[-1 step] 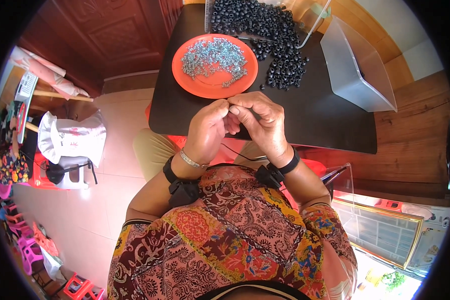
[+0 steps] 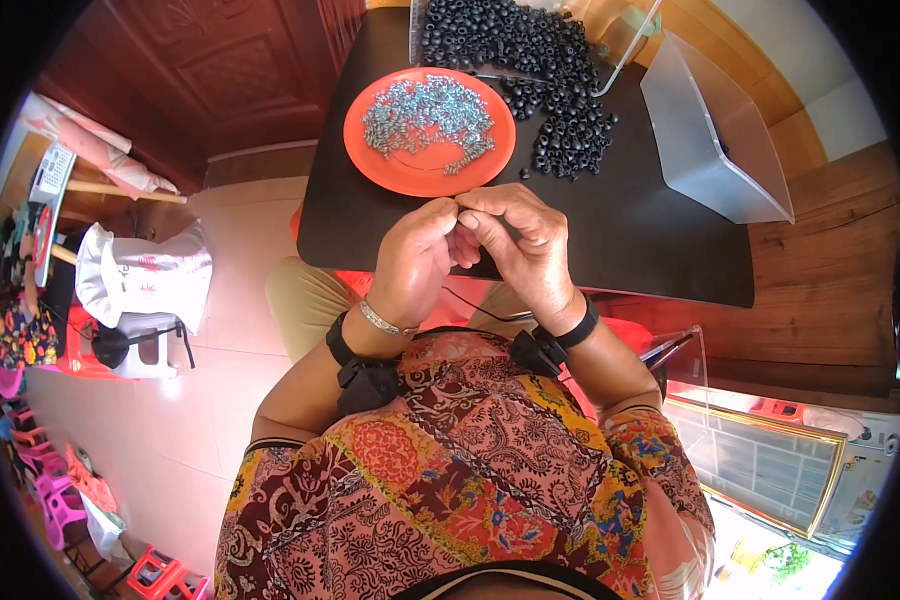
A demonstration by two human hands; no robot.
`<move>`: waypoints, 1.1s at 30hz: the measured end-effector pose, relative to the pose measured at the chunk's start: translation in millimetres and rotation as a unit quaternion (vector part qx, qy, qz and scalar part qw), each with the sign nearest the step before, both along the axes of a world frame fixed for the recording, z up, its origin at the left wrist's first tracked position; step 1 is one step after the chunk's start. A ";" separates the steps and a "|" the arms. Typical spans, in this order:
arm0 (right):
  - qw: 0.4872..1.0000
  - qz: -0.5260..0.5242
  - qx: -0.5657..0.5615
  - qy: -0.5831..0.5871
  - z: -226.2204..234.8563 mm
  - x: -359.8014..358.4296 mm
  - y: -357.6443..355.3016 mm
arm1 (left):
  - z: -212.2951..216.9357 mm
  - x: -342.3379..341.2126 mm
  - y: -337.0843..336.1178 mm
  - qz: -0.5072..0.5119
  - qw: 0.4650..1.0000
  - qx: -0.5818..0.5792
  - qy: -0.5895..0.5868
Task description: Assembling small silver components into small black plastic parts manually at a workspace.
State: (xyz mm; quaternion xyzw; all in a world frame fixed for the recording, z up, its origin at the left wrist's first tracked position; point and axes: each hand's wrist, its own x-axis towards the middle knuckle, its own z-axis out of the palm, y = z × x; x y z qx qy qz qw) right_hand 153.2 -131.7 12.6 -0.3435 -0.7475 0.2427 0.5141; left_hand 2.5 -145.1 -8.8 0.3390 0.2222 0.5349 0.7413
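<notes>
At the table's near edge, my left hand [image 2: 417,255] and my right hand [image 2: 530,245] meet fingertip to fingertip. Both are pinched closed; whatever sits between the fingers is too small or hidden to make out. Just beyond them is an orange-red plate [image 2: 410,180] bearing a heap of small silvery metal pieces [image 2: 430,110] that look like coil springs. Many small black hollow parts [image 2: 570,140] lie spilled to the right of the plate. More of them fill a clear container [image 2: 417,35] tipped on its side at the far end.
The dark tabletop [image 2: 660,245] carries an upright translucent bin [image 2: 710,165] at its right, against a wooden panel [image 2: 835,270]. A white sack [image 2: 155,270] rests on a stool at left. Another person's patterned sleeve [image 2: 25,335] shows at the far left, above several plastic stools [image 2: 60,510].
</notes>
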 end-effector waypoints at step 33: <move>0.990 -0.040 0.073 -0.110 10.0 7.7 -2.7 | -2.3 -2.8 1.2 -0.033 0.998 -0.032 -0.038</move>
